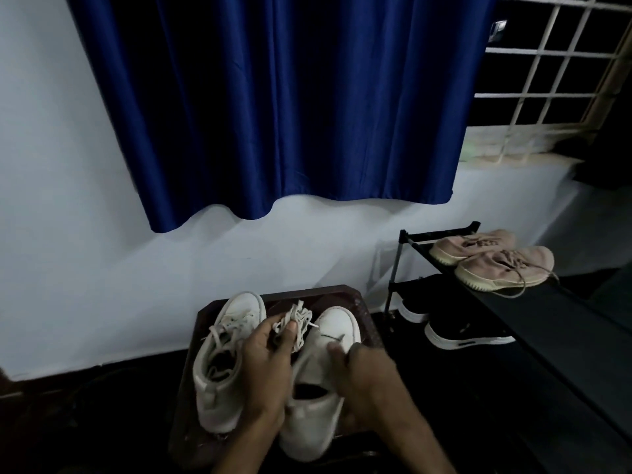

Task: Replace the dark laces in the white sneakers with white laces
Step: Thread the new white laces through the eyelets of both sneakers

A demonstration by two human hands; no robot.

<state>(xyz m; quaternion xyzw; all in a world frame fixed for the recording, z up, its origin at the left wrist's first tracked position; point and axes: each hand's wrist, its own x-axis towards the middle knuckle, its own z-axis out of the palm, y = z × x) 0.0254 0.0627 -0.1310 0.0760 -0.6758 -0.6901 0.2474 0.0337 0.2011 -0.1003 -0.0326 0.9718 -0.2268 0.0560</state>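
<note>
Two white sneakers stand side by side on a small dark wooden table (366, 323). The left sneaker (222, 364) is laced with a pale lace. The right sneaker (328, 364) shows no lace across its tongue. My left hand (270, 364) holds a bunched pale lace (294, 319) between the two shoes, thumb on top of it. My right hand (366, 378) grips the right sneaker's outer side, fingers curled over its edge. No dark lace is visible.
A black shoe rack (444, 234) stands to the right, with pink sneakers (492, 261) on top and black sneakers (461, 333) below. A blue curtain (273, 114) hangs on the white wall behind. A barred window (554, 73) is at upper right. The floor is dark.
</note>
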